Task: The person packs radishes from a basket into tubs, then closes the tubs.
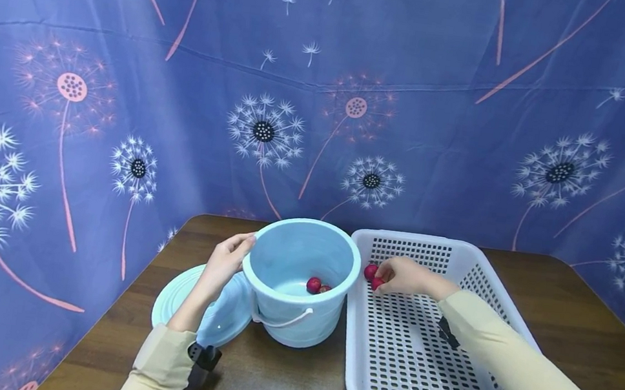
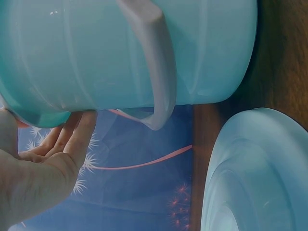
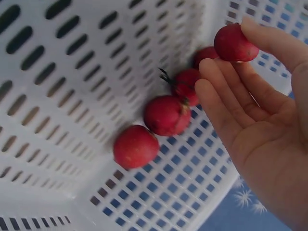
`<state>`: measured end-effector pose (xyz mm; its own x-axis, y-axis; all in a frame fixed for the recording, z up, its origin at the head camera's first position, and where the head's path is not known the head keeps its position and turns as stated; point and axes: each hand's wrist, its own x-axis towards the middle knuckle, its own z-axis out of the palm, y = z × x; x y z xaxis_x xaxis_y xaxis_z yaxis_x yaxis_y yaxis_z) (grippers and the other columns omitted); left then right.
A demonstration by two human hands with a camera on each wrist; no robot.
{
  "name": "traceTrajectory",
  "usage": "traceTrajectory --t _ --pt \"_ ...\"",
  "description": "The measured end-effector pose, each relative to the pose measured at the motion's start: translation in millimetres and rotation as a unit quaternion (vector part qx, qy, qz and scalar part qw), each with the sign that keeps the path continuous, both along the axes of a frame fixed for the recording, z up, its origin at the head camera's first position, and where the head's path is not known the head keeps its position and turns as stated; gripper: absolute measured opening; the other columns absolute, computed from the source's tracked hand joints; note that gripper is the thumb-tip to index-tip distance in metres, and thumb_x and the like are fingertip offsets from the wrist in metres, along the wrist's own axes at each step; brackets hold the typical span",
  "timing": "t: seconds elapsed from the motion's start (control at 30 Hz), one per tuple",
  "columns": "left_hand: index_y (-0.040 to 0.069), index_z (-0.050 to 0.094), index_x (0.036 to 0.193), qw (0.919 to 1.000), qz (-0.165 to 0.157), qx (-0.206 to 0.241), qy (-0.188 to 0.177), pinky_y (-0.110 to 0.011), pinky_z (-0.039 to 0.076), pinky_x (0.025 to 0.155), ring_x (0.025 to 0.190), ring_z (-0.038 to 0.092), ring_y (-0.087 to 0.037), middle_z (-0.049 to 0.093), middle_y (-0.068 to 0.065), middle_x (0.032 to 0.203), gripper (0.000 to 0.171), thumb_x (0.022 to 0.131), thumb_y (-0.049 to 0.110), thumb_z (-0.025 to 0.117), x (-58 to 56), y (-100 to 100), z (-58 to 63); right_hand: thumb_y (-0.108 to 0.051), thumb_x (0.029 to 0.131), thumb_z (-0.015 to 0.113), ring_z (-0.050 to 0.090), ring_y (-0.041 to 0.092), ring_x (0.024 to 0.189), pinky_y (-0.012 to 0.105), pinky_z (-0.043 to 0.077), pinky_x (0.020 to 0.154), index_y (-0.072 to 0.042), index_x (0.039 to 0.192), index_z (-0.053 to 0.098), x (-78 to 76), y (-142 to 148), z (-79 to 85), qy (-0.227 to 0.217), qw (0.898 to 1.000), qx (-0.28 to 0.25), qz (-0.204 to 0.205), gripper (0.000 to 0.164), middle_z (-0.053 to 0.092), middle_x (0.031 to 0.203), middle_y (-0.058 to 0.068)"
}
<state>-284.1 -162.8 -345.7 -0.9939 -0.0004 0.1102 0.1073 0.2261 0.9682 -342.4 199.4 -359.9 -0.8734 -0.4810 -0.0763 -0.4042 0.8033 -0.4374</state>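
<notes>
A light blue bucket (image 1: 320, 323) stands upright with radishes (image 1: 313, 285) at its bottom. My left hand (image 1: 225, 262) holds its rim on the left side, fingers against the outer wall (image 2: 82, 57) in the left wrist view. Inside a white perforated basket (image 1: 349, 356), my right hand (image 1: 408, 277) pinches a red radish (image 3: 235, 43) between thumb and fingertips, above the basket floor. Several more radishes lie in a row along the basket wall, such as a radish (image 3: 136, 147) at the near end and one (image 3: 167, 115) beside it.
A light blue lid (image 1: 173, 298) lies on the wooden table (image 1: 277, 386), left of the bucket. The bucket's pale handle (image 1: 288, 322) hangs down at its front. The basket's left edge stands close to the bucket. Behind the table hangs a blue dandelion-print cloth (image 1: 442, 139).
</notes>
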Motion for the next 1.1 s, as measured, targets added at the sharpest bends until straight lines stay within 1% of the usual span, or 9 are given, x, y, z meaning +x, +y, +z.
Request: traceTrajectory --t 0.17,0.3,0.43,0.6,0.73,0.87,0.97,1.1 --pt "0.006 0.052 0.131 1.0 -0.004 0.001 -0.002 -0.043 0.049 0.096 0.122 0.051 -0.028 0.051 -0.015 0.135 0.045 0.098 0.036 0.048 0.8 0.7 1.7 -0.017 0.075 0.077 0.06 0.013 0.077 0.032 0.053 0.073 -0.002 0.098 0.066 -1.9 3.1 10.1 0.02 1.0 -0.017 -0.001 0.03 0.067 0.084 0.003" --pt "0.004 0.051 0.132 0.9999 -0.008 0.007 -0.01 -0.042 0.049 0.095 0.123 0.05 -0.03 0.05 -0.017 0.136 0.044 0.099 0.033 0.047 0.3 -0.1 2.7 -0.017 0.076 0.077 0.062 0.013 0.077 0.033 0.054 0.073 -0.003 0.096 0.066 -2.4 4.7 19.3 0.043 0.999 -0.028 0.01 0.027 0.068 0.085 0.003" --pt "0.002 0.05 0.132 0.9998 -0.009 0.011 -0.017 -0.042 0.049 0.095 0.124 0.049 -0.031 0.05 -0.02 0.135 0.043 0.099 0.03 0.046 -0.7 -0.6 3.7 -0.015 0.078 0.075 0.064 0.015 0.079 0.035 0.055 0.074 -0.004 0.096 0.065 -1.6 4.4 30.9 0.061 0.997 -0.049 0.02 0.024 0.068 0.088 0.005" --pt "0.004 0.051 0.132 0.9999 -0.007 0.007 -0.012 -0.041 0.049 0.096 0.125 0.048 -0.029 0.051 -0.018 0.135 0.046 0.098 0.035 0.047 -0.7 -0.7 3.3 -0.017 0.079 0.074 0.064 0.016 0.082 0.035 0.055 0.074 -0.004 0.101 0.064 -0.5 1.9 48.8 0.082 0.994 -0.068 0.016 0.027 0.067 0.091 0.006" --pt "0.006 0.051 0.132 0.9999 -0.008 0.005 -0.004 -0.042 0.048 0.096 0.125 0.049 -0.029 0.051 -0.017 0.135 0.047 0.098 0.038 0.048 -0.6 -1.2 1.9 -0.017 0.08 0.074 0.064 0.017 0.083 0.036 0.055 0.078 -0.004 0.102 0.064 -1.5 -2.0 63.4 0.109 0.991 -0.076 0.015 0.028 0.066 0.091 0.006" --pt "0.006 0.05 0.133 0.9999 -0.008 0.005 -0.004 -0.042 0.048 0.096 0.124 0.05 -0.029 0.051 -0.017 0.135 0.048 0.098 0.038 0.047 -1.6 -1.9 0.9 -0.016 0.081 0.073 0.064 0.019 0.086 0.04 0.054 0.082 -0.005 0.103 0.063 -2.4 -8.3 76.7 0.13 0.988 -0.079 0.023 0.027 0.066 0.092 0.006" --pt "0.006 0.05 0.134 0.9999 -0.008 0.006 -0.008 -0.043 0.048 0.096 0.125 0.049 -0.029 0.05 -0.017 0.136 0.048 0.098 0.038 0.046 -2.7 -2.0 0.5 -0.017 0.082 0.072 0.063 0.021 0.089 0.042 0.054 0.084 -0.005 0.105 0.063 -2.3 -14.1 84.6 0.139 0.987 -0.08 0.028 0.028 0.066 0.095 0.007" --pt "0.006 0.051 0.133 0.9999 -0.006 0.006 -0.01 -0.044 0.048 0.097 0.123 0.05 -0.028 0.051 -0.016 0.135 0.048 0.098 0.038 0.047 -2.9 -1.2 1.0 -0.02 0.082 0.072 0.064 0.021 0.091 0.04 0.054 0.084 -0.005 0.107 0.063 -2.0 -22.3 90.7 0.144 0.985 -0.084 0.03 0.031 0.066 0.098 0.007"
